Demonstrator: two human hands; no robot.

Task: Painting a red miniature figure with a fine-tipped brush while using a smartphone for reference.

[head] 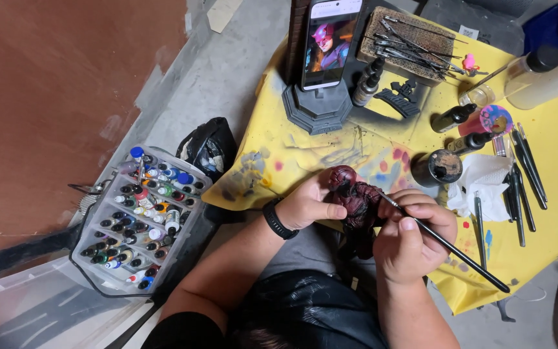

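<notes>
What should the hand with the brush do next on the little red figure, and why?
Probably a short, light stroke along the figure's shoulder. The right hand holds the thin brush like a pencil with its tip already at the dark red figure, which the left hand grips steady over the yellow cloth. The tip looks too fine for anything but small dabs.

Dark-red figurine (356,200) (upright), thin brush (450,245)
</notes>
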